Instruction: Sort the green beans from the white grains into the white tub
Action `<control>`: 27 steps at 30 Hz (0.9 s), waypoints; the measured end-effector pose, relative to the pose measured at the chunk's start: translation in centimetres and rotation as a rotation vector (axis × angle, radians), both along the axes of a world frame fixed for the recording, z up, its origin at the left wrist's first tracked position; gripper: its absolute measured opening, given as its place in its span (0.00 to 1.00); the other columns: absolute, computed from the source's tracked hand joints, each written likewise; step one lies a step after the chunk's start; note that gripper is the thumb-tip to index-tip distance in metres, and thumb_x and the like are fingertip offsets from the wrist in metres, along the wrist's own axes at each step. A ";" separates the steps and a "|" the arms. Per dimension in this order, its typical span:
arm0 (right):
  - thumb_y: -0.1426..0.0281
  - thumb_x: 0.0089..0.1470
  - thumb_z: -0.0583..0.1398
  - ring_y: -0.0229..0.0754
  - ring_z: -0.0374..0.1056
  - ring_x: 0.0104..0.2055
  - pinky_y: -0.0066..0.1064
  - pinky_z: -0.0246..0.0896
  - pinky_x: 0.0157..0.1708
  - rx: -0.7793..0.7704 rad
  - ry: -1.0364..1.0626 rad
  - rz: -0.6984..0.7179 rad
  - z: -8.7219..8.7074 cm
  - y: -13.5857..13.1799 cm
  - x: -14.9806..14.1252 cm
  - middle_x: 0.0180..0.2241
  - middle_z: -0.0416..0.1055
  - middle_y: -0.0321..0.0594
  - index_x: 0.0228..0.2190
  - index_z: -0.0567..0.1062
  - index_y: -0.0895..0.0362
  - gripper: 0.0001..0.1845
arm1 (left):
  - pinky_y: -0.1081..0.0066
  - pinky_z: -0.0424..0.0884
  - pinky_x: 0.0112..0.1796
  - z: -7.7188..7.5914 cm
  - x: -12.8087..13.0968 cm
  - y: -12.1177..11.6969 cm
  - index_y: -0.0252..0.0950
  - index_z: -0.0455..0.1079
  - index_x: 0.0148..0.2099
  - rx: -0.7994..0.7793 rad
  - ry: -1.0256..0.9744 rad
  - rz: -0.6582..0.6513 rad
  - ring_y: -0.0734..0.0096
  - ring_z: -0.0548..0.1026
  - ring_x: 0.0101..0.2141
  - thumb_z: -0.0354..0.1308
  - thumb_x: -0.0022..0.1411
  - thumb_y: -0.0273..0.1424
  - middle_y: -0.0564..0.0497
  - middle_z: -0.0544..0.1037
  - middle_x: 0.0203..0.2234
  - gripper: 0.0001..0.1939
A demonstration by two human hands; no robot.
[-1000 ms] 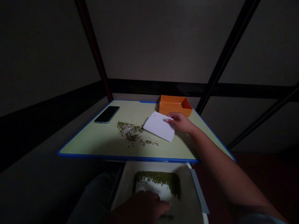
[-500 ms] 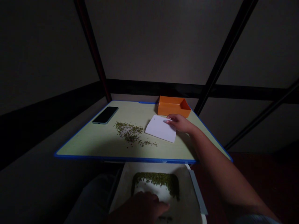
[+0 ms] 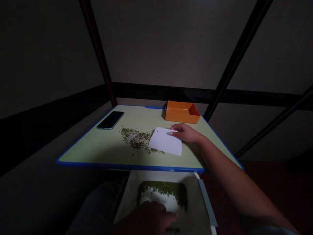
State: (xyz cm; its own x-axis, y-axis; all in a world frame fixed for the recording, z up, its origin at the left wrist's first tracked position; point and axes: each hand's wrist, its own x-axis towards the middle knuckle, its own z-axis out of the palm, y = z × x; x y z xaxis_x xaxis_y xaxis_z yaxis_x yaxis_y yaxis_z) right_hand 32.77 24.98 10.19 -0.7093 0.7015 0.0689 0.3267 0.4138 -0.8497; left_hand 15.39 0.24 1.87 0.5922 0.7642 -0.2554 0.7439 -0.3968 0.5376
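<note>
My right hand (image 3: pixel 186 133) grips a white flat scraper card (image 3: pixel 165 145) by its far edge and holds it on the pale green table (image 3: pixel 97 147). The card's left edge touches a scatter of small green beans (image 3: pixel 137 139). Below the table's front edge my left hand (image 3: pixel 146 218) grips a white tray (image 3: pixel 195 212). The tray holds a heap of the same green beans (image 3: pixel 166 189). My left hand's fingers curl over the tray's near part.
A dark phone (image 3: pixel 110 120) lies at the table's far left. An orange box (image 3: pixel 181 112) stands at the far right edge. The table has a blue rim (image 3: pixel 129 165). Dark frame bars (image 3: pixel 230 71) rise behind it.
My right hand has drawn the card toward me and leftward, so its edge now meets the loose beans. The left hand and tray have barely moved.
</note>
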 end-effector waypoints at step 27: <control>0.49 0.43 0.65 0.33 0.56 0.23 0.28 0.48 0.23 -0.029 0.003 0.015 0.6 -0.5 -0.1 0.23 0.63 0.32 0.27 0.70 0.59 0.25 | 0.56 0.72 0.39 -0.7 0.3 0.1 0.45 0.72 0.57 -0.005 0.131 -0.039 0.47 0.77 0.41 0.55 0.63 0.49 0.42 0.79 0.41 0.24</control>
State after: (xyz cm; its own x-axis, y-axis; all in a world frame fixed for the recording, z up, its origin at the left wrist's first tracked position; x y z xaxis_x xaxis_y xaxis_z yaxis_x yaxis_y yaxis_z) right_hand 32.68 24.45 10.82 -0.7198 0.6923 0.0508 0.3180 0.3939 -0.8624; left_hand 15.70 0.34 1.22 0.5828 0.7399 -0.3361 0.7921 -0.4247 0.4385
